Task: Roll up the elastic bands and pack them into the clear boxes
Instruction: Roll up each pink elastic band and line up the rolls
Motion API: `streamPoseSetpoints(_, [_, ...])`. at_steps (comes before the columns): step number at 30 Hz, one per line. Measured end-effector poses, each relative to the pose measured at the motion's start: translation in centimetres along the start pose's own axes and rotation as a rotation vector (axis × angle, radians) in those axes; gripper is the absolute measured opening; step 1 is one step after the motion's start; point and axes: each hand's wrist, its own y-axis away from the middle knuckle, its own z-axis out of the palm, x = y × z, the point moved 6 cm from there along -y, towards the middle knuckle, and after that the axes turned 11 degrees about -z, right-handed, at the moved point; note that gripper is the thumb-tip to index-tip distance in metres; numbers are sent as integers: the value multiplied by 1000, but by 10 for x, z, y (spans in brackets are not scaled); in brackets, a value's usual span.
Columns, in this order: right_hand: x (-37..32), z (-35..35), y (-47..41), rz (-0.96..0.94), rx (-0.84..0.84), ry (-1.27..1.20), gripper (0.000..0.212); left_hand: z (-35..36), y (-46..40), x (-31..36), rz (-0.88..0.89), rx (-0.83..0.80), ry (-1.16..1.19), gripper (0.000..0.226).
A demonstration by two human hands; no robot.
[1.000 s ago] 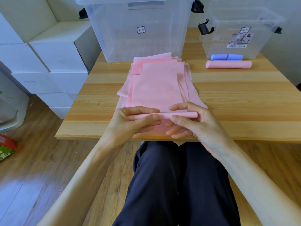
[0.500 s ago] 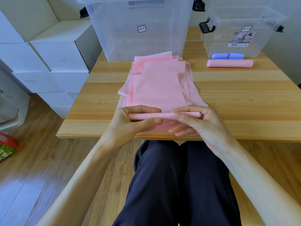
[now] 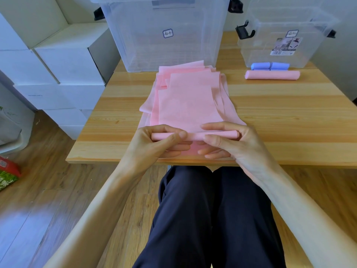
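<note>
A stack of flat pink elastic bands (image 3: 188, 101) lies on the wooden table (image 3: 289, 117). The near end of the top band is wound into a thin pink roll (image 3: 195, 135) near the table's front edge. My left hand (image 3: 154, 144) pinches the roll's left half between thumb and fingers. My right hand (image 3: 231, 142) pinches its right half the same way. A large clear box (image 3: 166, 31) stands behind the stack. A smaller clear box (image 3: 286, 33) stands at the back right. In front of it lie a finished pink roll (image 3: 272, 75) and a blue roll (image 3: 270, 65).
White cardboard boxes (image 3: 63, 60) are stacked to the left of the table. A red and green package (image 3: 7, 175) lies on the wooden floor at far left. My legs in dark trousers (image 3: 210, 219) are under the table's front edge.
The pink roll has grown a little thicker and moved slightly away from me along the band. Both hands stay on it with their fingers shifted.
</note>
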Motion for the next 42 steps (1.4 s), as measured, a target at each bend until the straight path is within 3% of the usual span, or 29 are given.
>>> streamPoseSetpoints(3, [-1,-1,0,-7,3,20,19,1,0,0,3,-40,38,28])
streamPoseSetpoints(8, [1,1,1,28,9,-12,34,1,0,-2,-9,-33,65,25])
streamPoseSetpoints(14, [1,0,1,20,10,-6,24,0,1,-3,-27,-88,59,30])
streamPoseSetpoints(27, [-1,4,2,34,-28,17,24,0,0,-3,-1,-51,-12,26])
streamPoseSetpoints(33, [1,9,2,23,-32,12,22,-1,-2,-4,27,-15,-80,38])
streamPoseSetpoints(42, [-3,7,1,17,-22,15,33,-1,-2,-3,20,-18,-56,34])
